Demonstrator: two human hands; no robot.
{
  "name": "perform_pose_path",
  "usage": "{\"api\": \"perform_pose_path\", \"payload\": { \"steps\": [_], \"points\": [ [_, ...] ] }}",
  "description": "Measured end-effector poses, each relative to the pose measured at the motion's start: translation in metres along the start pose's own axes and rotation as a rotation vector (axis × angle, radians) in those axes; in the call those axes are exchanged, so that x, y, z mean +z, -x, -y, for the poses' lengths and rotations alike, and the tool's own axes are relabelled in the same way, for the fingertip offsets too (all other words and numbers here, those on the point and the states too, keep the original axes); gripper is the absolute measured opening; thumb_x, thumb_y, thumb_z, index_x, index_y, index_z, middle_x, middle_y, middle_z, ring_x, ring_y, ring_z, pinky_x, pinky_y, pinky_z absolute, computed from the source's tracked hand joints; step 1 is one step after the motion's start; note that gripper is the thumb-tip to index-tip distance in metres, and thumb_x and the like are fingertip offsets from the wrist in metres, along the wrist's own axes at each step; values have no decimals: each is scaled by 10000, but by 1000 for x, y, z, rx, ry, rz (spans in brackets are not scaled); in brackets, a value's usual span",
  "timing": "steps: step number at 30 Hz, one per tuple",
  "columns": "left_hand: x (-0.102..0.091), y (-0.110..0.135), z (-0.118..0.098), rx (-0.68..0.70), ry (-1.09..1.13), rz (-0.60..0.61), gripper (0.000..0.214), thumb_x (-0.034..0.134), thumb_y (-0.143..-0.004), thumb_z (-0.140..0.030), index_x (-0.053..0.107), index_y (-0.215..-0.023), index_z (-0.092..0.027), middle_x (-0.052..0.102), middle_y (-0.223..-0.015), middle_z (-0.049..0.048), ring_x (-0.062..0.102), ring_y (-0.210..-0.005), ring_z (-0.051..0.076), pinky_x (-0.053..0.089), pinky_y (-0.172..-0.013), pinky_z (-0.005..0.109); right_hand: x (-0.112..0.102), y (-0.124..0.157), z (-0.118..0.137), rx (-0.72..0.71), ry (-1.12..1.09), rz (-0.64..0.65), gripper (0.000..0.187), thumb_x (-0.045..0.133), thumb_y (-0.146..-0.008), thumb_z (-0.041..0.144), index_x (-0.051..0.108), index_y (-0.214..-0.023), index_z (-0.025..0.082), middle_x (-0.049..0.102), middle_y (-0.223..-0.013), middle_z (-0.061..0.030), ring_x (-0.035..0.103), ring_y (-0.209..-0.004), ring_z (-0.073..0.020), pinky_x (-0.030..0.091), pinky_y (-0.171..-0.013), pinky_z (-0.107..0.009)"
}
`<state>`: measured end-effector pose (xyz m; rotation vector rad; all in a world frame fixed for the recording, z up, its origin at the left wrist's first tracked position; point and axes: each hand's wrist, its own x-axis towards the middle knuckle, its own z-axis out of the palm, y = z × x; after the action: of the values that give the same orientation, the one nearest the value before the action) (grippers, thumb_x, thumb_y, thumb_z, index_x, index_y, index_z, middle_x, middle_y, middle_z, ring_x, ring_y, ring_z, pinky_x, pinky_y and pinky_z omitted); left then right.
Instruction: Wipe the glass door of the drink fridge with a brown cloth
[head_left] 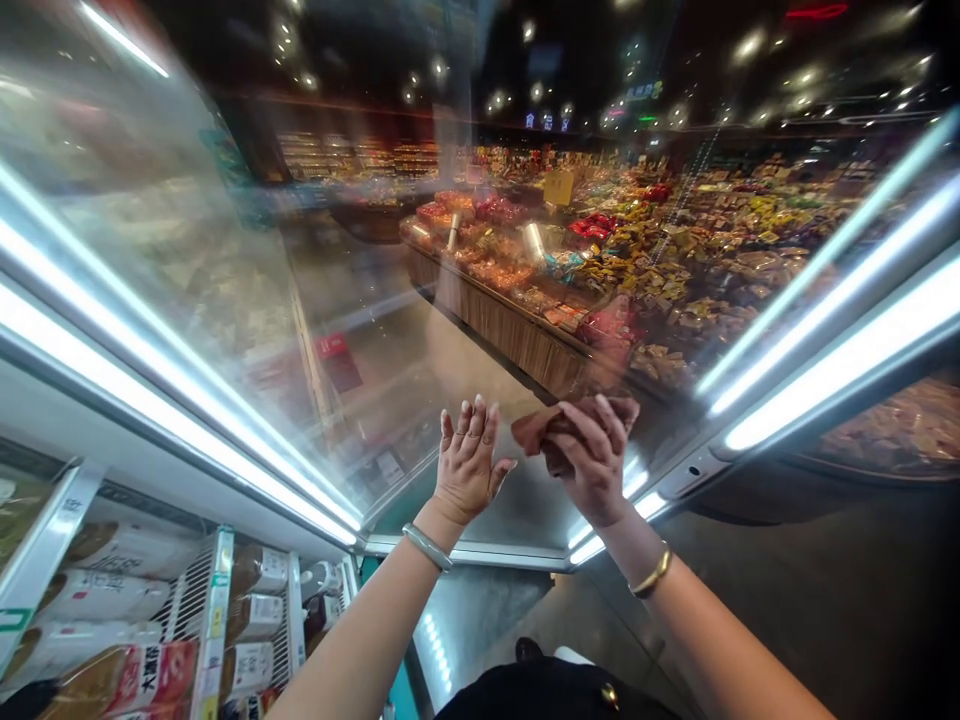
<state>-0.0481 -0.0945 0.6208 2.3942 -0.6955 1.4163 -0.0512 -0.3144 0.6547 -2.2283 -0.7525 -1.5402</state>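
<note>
A large glass door [360,330] of a lit display fridge stands open before me, and the store shows through or in it. My left hand [469,460] is spread against or just before the glass near its lower middle, holding nothing. To its right, my right hand [592,455] grips a crumpled brown cloth [544,430] close to the pane. Part of the cloth is hidden behind my fingers. A pale bangle [427,548] circles my left wrist, a gold one [651,572] my right.
At lower left, fridge shelves [219,610] hold several bottles [112,595] lying on their sides. Bright light strips [847,350] run along both sides of the door. Beyond the glass, a wood-sided counter [495,320] carries heaps of wrapped goods [645,250].
</note>
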Motion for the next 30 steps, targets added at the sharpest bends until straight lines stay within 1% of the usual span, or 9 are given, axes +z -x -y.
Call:
{"api": "perform_pose_path", "payload": {
  "steps": [4, 8, 12, 15, 17, 20, 23, 26, 30],
  "points": [
    [-2, -8, 9, -11, 30, -66, 735, 303, -1072, -515, 98, -1674, -146, 203, -1716, 176, 37, -1628, 277, 40, -1331, 542, 19, -33, 23, 30, 1, -105, 310, 768, -875, 314, 729, -1181, 339, 685, -1362, -45, 364, -1525, -346, 290, -1259, -628],
    [-3, -4, 20, -45, 32, -123, 740, 297, -1073, -523, 109, -1672, -131, 125, -1733, 165, 40, -1630, 288, 61, -1332, 537, 47, -19, 45, -128, 22, -13, 313, 661, -959, 262, 717, -1254, 349, 736, -1289, 21, 347, -1543, -232, 141, -1340, -514],
    [-8, 4, 27, -41, 39, -84, 737, 305, -1075, -515, 140, -1665, -107, 113, -1734, 155, 32, -1633, 261, 14, -1341, 470, 38, 13, 31, -112, 16, 51, 359, 697, -929, 214, 716, -1254, 368, 745, -1281, 43, 401, -1515, -211, 198, -1334, -485],
    [-14, 4, 34, -35, 41, -85, 728, 321, -1072, -515, 143, -1669, -140, 127, -1734, 136, 34, -1631, 256, 2, -1341, 465, 28, -2, 27, -24, 13, -20, 338, 766, -887, 279, 735, -1208, 381, 712, -1345, 18, 406, -1514, -278, 279, -1296, -549],
    [-17, 2, 42, -54, 41, -95, 734, 318, -1068, -532, 130, -1673, -161, 121, -1737, 133, 35, -1631, 267, 4, -1340, 484, 34, -24, 39, 3, 20, -57, 330, 756, -899, 329, 731, -1224, 381, 689, -1383, 7, 386, -1527, -305, 265, -1293, -582],
    [-22, 1, 52, -104, 41, -125, 721, 303, -1071, -529, 115, -1676, -186, 101, -1746, 115, 33, -1634, 270, 26, -1337, 503, 56, -38, 65, -92, 13, -17, 321, 692, -951, 345, 709, -1270, 381, 688, -1393, 29, 328, -1562, -259, 146, -1335, -573],
    [-27, 4, 57, -169, 22, -132, 727, 287, -1072, -538, 123, -1675, -166, 85, -1751, 104, 21, -1637, 255, 15, -1339, 469, 68, -22, 76, -213, -15, 59, 293, 609, -997, 263, 720, -1240, 382, 704, -1368, 79, 321, -1562, -180, 95, -1361, -491],
    [-31, 8, 57, -152, -13, -92, 724, 291, -1074, -530, 138, -1672, -152, 91, -1748, 104, 26, -1637, 247, -2, -1342, 452, 57, -9, 65, -194, -22, 70, 259, 613, -989, 233, 748, -1175, 352, 745, -1294, 58, 357, -1544, -176, 111, -1362, -457],
    [-32, 8, 59, -137, -20, -81, 711, 284, -1077, -515, 139, -1671, -152, 127, -1738, 130, 51, -1633, 260, 23, -1343, 481, 46, -36, 62, -57, -4, -17, 261, 727, -919, 271, 750, -1172, 330, 735, -1306, -3, 319, -1566, -262, 165, -1331, -569]
  ]
}}
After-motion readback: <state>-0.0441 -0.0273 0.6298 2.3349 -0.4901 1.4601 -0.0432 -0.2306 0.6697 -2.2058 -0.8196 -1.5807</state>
